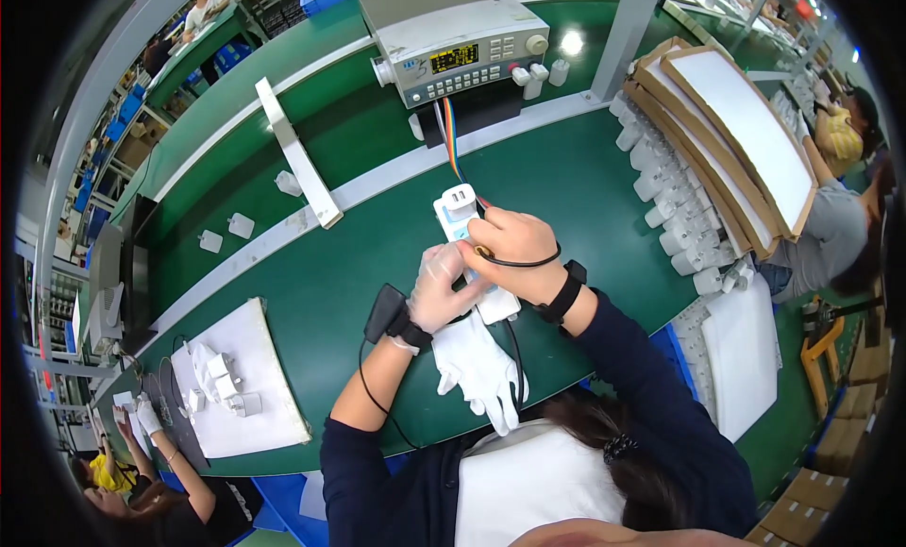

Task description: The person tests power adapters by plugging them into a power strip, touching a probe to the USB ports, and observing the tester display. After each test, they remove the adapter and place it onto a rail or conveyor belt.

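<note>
A white power strip lies on the green bench before me, with a white two-port USB charger at its far end. My right hand, bare, is closed around a black cable with a gold-coloured part by the fingers. My left hand, in a thin see-through glove, curls over the strip's left side, fingertips meeting the right hand's. What its fingers pinch is hidden. Both wrists wear black bands; a black box sits at the left one. Below the strip lies a white glove.
A grey bench instrument stands at the back, with rainbow ribbon wires running towards the strip. Rows of white chargers and stacked cardboard trays line the right. At left, a white board bears adapters. Co-workers sit either side.
</note>
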The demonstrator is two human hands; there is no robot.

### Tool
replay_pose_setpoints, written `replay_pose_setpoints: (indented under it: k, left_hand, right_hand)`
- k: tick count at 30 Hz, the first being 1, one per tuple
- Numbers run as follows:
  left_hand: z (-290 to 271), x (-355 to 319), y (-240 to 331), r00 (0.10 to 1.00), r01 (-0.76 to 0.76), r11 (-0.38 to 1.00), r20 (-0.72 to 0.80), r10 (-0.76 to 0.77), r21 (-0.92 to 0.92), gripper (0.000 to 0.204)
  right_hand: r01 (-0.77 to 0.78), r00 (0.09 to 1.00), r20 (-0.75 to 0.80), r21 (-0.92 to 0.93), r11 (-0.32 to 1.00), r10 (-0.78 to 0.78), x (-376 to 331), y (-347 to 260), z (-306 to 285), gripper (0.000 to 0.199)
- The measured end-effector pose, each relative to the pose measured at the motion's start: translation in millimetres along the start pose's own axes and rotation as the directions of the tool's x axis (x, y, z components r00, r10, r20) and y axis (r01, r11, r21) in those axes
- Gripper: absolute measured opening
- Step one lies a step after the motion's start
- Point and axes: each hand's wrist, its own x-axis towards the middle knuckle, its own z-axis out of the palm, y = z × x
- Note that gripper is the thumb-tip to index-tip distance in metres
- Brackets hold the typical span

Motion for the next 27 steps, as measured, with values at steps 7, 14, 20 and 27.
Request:
replay_pose_setpoints:
  k: [7, 14, 20, 27]
  left_hand:
    - [12, -3, -2, 0.993, 0.067, 0.995, -0.106, -0.06, 0.07, 0.029]
    - [13, -5, 2, 0.986, 0.087, 0.989, -0.155, -0.067, 0.122, 0.043]
    - [13, -6, 0, 0.985, 0.097, 0.989, -0.151, -0.079, 0.111, 0.046]
    - [17, -8, -3, 0.985, 0.075, 0.988, -0.167, -0.052, 0.133, 0.046]
  right_hand:
    - [-0.031, 0.999, 0.017, -0.027, 0.999, 0.031, 0, -2, -3, 0.02]
    - [-0.049, 0.997, 0.059, -0.022, 0.999, 0.05, -1, -2, -4, 0.027]
    - [-0.042, 0.997, 0.065, -0.03, 0.999, 0.044, 1, -4, -6, 0.029]
    - [-0.03, 0.999, 0.043, -0.03, 0.999, 0.031, 1, -6, -11, 0.028]
